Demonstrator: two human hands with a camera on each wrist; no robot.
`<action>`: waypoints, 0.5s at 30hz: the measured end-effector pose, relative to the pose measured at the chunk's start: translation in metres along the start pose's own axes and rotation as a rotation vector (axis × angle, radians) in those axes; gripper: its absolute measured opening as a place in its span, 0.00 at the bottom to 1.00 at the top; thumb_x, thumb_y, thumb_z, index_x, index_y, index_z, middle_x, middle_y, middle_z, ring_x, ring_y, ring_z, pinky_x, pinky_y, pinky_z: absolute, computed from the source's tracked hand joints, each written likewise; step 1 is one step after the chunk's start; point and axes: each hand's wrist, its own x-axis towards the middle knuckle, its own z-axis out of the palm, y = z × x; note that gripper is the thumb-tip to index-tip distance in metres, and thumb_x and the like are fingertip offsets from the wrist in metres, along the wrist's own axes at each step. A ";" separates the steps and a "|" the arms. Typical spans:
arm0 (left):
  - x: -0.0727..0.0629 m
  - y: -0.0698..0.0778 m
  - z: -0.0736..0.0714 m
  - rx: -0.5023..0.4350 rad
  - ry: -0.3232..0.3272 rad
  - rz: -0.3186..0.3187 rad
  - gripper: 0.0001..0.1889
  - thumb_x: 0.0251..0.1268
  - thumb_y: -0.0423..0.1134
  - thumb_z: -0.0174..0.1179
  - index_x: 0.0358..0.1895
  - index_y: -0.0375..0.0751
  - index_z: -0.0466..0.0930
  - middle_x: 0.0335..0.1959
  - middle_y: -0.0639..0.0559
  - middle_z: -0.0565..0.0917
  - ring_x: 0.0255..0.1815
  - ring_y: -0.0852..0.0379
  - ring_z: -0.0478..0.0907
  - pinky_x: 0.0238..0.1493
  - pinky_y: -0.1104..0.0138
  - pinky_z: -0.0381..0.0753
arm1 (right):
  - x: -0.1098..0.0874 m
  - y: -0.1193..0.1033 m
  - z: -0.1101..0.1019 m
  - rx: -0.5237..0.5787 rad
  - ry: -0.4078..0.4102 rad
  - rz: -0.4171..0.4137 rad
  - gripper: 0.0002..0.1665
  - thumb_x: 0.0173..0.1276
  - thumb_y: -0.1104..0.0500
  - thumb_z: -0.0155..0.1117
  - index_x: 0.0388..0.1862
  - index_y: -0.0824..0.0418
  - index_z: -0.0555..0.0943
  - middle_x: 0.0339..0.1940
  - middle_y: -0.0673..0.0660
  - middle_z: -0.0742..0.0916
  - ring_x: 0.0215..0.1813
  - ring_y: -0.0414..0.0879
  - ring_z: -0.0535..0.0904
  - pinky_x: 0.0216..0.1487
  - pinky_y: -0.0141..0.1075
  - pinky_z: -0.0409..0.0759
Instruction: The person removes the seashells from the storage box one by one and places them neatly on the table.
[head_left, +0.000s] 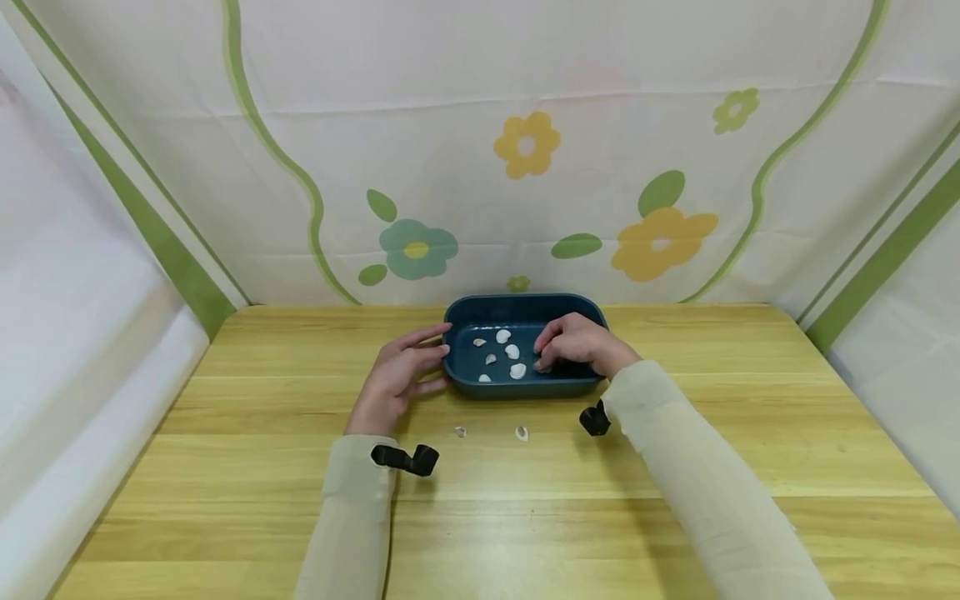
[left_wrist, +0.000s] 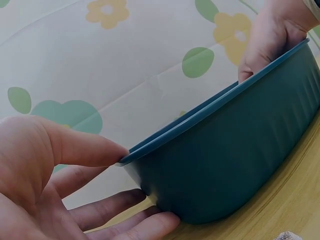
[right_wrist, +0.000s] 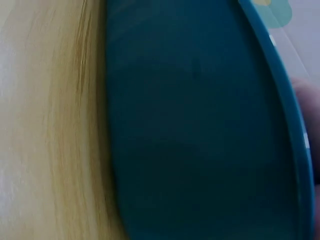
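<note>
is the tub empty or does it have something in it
Not empty: the head view shows several shells inside the tub.

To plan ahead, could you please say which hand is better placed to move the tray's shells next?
Probably the right hand: it reaches into the tray, near the shells; the left hand touches the outside.

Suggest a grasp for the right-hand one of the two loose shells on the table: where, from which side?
Probably pinch the shell by its two longer edges, coming down from above. It lies low on the table, looks longer front-to-back than side-to-side, and has bare wood beside it. The bin stands behind it, so a low approach from there seems worst.
</note>
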 end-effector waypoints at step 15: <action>-0.001 -0.001 0.001 0.000 0.007 0.002 0.24 0.79 0.36 0.63 0.74 0.54 0.81 0.75 0.45 0.79 0.68 0.44 0.81 0.66 0.48 0.85 | 0.001 0.001 0.003 -0.075 -0.012 0.000 0.12 0.65 0.65 0.79 0.45 0.62 0.85 0.40 0.55 0.86 0.45 0.50 0.80 0.55 0.40 0.79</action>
